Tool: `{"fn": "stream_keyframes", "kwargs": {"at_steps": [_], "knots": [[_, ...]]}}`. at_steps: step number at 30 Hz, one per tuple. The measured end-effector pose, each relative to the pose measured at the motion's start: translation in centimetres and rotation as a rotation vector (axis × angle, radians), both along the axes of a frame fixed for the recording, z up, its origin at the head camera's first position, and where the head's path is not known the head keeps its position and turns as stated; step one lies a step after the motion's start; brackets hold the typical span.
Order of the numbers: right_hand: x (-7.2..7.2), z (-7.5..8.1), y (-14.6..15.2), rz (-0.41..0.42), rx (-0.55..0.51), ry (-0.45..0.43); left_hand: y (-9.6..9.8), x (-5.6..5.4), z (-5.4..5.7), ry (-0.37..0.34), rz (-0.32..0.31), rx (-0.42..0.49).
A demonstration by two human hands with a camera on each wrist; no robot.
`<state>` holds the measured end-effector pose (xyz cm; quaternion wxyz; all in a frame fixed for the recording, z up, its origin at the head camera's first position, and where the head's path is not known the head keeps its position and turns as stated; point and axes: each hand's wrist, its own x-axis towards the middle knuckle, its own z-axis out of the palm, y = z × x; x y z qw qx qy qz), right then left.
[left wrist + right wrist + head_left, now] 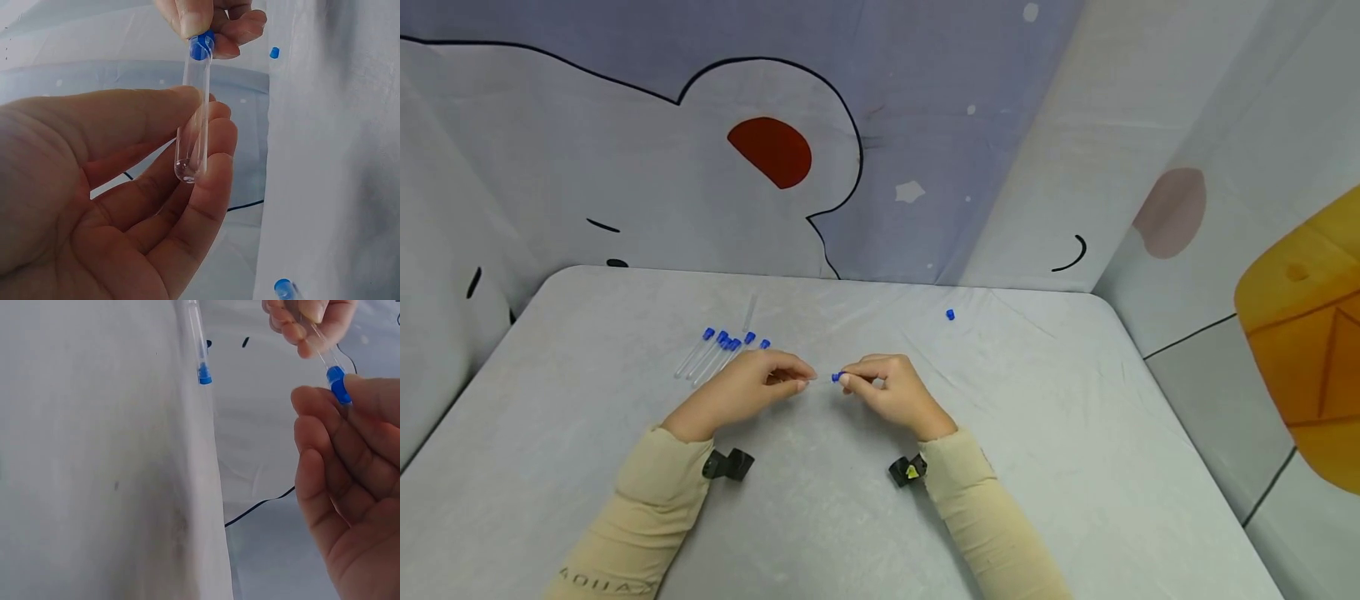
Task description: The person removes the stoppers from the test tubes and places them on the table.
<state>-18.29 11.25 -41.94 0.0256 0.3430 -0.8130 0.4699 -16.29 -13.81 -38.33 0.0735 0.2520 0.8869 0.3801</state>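
Between thumb and fingers, my left hand (758, 383) pinches a clear test tube (192, 137) with a rounded bottom. My right hand (891, 390) pinches the blue stopper (338, 384) at the tube's mouth. In the left wrist view part of the blue stopper sits inside the glass, with the right thumb and fingertips around its top. The two hands face each other over the middle of the table, and the tube spans the gap between them.
Several test tubes with blue stoppers (708, 333) lie in a group on the white table (820, 517), just beyond my left hand. A tube without a stopper (750, 313) lies behind them. One loose blue stopper (951, 315) is at the back right. Printed cloth walls surround the table.
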Motion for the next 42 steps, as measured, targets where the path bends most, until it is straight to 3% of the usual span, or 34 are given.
{"fn": "stream_keyframes", "kwargs": {"at_steps": [7, 16, 28, 34, 42], "knots": [[0.12, 0.12, -0.26, -0.016, -0.007, 0.019, -0.04, 0.04, 0.01, -0.003, 0.01, 0.001], [0.01, 0.13, 0.32, 0.076, -0.013, -0.114, -0.33, -0.08, -0.08, -0.012, -0.036, 0.028], [0.02, 0.57, 0.44, 0.137, -0.026, -0.186, -0.59, -0.05, 0.01, -0.01, -0.07, 0.043], [-0.19, 0.02, 0.48, 0.143, -0.046, -0.166, -0.74, -0.12, -0.19, -0.025, -0.057, 0.045], [-0.1, -0.19, 0.16, 0.073, -0.058, -0.054, -0.67, -0.08, -0.03, -0.048, -0.013, 0.048]]}}
